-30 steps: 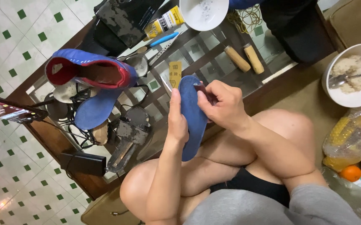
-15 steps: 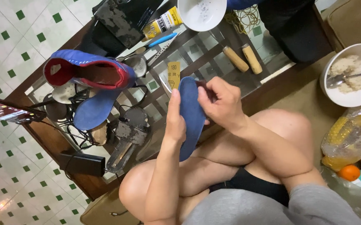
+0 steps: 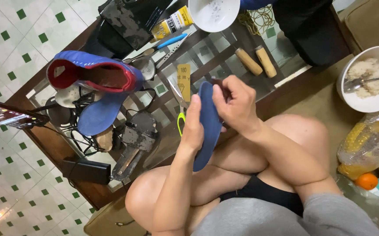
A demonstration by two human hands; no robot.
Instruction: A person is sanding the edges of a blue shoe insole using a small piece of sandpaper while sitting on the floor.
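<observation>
Both hands are gripping a blue insole (image 3: 208,126): left hand (image 3: 193,126) closed along its edge, right hand (image 3: 235,102) pinching its top.

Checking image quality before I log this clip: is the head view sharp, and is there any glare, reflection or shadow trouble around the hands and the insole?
Head view: evenly lit and mostly sharp; left hand, right hand and blue insole show clean edges, no motion blur. The glass table mirrors the tiled floor, cluttering the background. Bright glare sits at the lower-left floor corner. Shadows are soft.
</observation>
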